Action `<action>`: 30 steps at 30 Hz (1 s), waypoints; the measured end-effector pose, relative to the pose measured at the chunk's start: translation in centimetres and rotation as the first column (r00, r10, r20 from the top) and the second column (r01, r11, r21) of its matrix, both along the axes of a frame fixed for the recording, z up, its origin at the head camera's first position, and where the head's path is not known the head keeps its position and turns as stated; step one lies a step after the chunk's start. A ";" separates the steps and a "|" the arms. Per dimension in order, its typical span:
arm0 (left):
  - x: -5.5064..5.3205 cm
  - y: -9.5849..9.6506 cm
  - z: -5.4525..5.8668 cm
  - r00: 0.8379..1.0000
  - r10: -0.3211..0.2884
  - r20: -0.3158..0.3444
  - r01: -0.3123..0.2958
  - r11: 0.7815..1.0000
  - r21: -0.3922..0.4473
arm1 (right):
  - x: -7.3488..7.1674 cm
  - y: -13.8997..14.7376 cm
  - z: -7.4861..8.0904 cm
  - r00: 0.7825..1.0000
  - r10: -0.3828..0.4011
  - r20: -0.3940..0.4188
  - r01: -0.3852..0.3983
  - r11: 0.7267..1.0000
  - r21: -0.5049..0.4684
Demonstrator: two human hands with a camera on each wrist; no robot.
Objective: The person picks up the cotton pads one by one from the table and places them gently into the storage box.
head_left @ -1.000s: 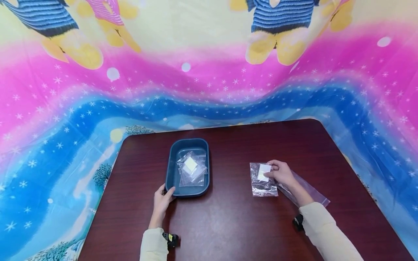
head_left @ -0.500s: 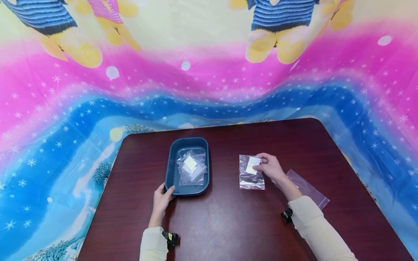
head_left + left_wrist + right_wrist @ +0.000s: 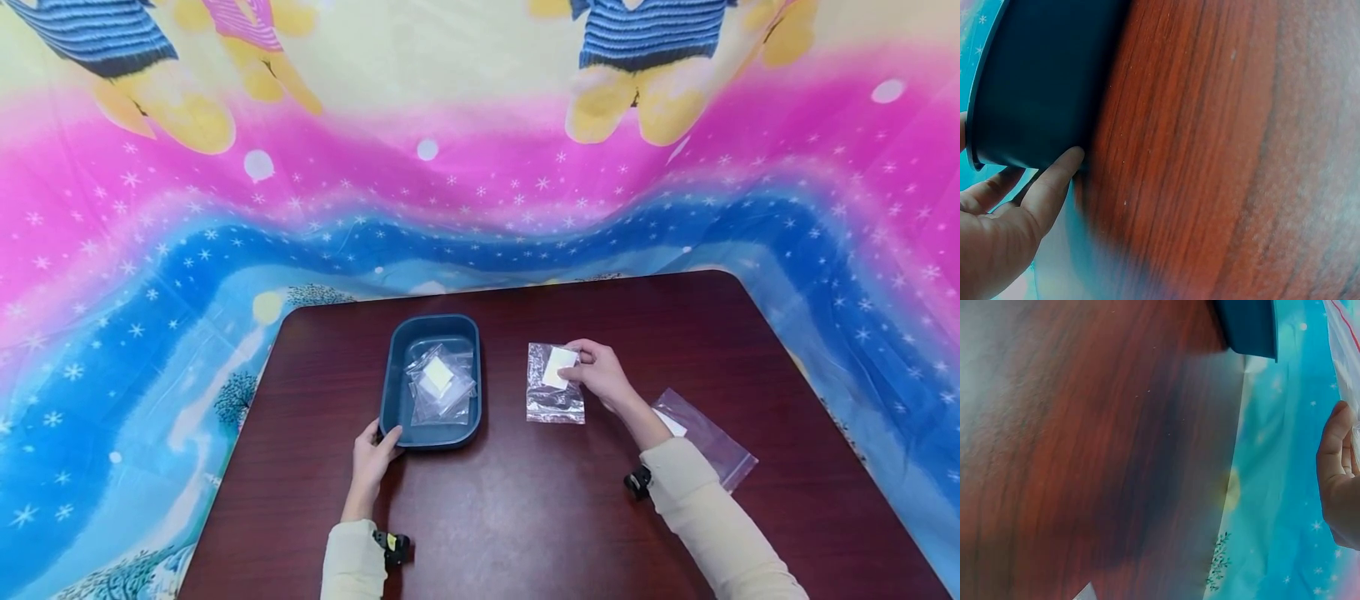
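Note:
Near the left of the table, a dark blue rectangular plastic bin (image 3: 431, 437) has several clear zip bags (image 3: 452, 402) with white cards piled inside. My left hand (image 3: 372, 460) grips its near left corner, thumb over the rim. In the left wrist view, fingers (image 3: 1054, 187) lie against the outside of the bin wall (image 3: 1041, 81). My right hand (image 3: 602, 377) pinches a clear zip bag (image 3: 551, 406) with a white card by its right side, held up to the right of the bin. That bag's red seal line shows in the right wrist view, beside the hand (image 3: 1340, 472).
A larger clear zip bag (image 3: 712, 442) with something white lies on the table's right side, partly behind the right forearm. The dark red wooden table (image 3: 510, 517) backs onto a patterned cloth (image 3: 480, 242). A small black camera sits on each wrist.
My right hand has carried the pinched zip bag leftward and away from me, nearer the bin. More of the bag lying at right shows. The left hand stays on the bin.

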State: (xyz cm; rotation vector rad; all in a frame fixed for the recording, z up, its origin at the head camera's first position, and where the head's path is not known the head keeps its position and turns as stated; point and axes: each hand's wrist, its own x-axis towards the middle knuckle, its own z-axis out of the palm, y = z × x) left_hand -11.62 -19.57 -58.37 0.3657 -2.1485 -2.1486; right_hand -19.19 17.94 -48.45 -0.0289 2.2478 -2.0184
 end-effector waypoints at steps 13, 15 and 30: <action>0.5 0.8 2.7 0.997 0.001 0.079 0.002 0.999 -0.034 | -1.2 -2.8 1.0 1.000 0.022 0.008 -0.022 1.000 -0.003; 0.5 0.8 3.0 0.995 -0.003 0.097 0.006 0.999 -0.033 | -1.5 -3.4 1.1 0.999 0.033 0.007 -0.033 0.999 -0.008; 0.4 0.7 3.1 0.991 -0.004 0.131 0.007 1.000 -0.022 | -3.7 -8.0 1.0 0.997 0.065 0.051 -0.063 0.997 -0.040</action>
